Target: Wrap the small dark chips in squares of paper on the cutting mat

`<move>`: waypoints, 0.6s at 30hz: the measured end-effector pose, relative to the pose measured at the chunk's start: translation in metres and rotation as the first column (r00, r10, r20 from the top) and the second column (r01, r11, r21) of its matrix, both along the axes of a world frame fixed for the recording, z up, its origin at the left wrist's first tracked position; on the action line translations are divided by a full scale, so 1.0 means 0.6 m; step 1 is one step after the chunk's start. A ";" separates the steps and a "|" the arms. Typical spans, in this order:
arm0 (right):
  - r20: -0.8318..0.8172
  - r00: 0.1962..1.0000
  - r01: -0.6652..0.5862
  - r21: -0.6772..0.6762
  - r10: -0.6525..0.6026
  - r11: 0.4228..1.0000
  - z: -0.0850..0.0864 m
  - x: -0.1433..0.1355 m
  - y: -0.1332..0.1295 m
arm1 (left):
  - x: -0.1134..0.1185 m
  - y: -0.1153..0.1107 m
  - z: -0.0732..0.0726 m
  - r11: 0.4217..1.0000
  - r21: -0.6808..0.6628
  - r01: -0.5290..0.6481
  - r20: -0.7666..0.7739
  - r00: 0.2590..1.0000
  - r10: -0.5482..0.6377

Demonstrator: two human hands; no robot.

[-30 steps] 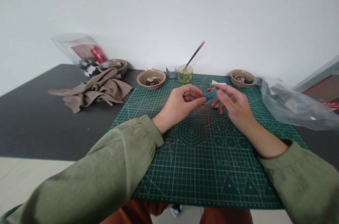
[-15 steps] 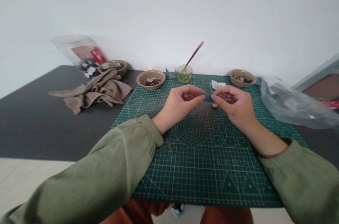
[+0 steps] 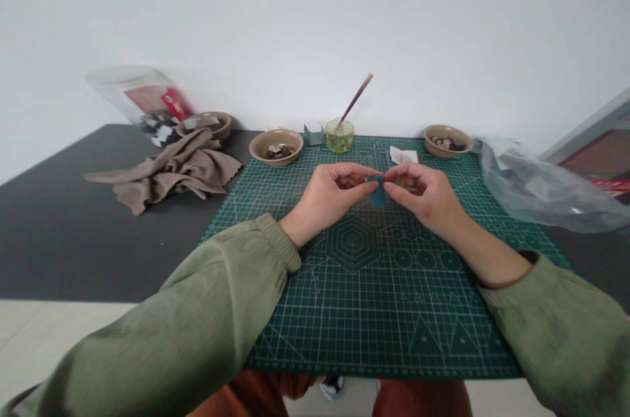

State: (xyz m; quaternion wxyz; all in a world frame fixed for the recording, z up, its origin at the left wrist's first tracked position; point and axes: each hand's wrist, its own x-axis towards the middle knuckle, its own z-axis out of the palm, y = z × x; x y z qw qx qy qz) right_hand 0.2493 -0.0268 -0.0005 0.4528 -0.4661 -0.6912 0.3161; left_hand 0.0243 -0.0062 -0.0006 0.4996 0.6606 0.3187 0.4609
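- The left hand (image 3: 329,197) is pinching the blue strip (image 3: 378,199); the right hand (image 3: 429,197) is pinching its opposite side, probably to steady it.
- The strip is hanging over the cutting mat (image 3: 354,325), well in from its near edge.
- A cup (image 3: 339,141) is standing by the far edge, propping a stick (image 3: 357,98) aslant.
- One bowl (image 3: 258,148) is sitting at the far-left corner, seemingly within reach.

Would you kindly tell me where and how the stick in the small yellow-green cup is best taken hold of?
I would pinch the upper half of the brown stick, coming from the front right. It leans to the right, so its slim upper end stands free above the rim of the yellow-green cup, while the wall lies behind.
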 end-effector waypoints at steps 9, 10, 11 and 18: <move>0.032 0.999 0.021 0.036 -0.023 0.999 0.000 -0.001 -0.003 | -0.002 -0.001 -0.001 0.999 0.050 -0.009 -0.161 0.987 0.017; 0.033 0.999 0.026 0.037 -0.027 0.999 0.001 -0.002 -0.003 | -0.002 -0.002 -0.001 0.999 0.047 -0.006 -0.162 0.987 0.014; 0.033 0.999 0.029 0.038 -0.031 0.999 0.002 -0.003 -0.003 | -0.002 -0.002 0.000 0.999 0.044 -0.002 -0.166 0.986 0.009; 0.041 0.999 0.021 0.028 -0.022 0.999 0.006 -0.017 -0.008 | 0.002 -0.002 -0.002 0.994 0.100 -0.033 -0.207 0.977 0.053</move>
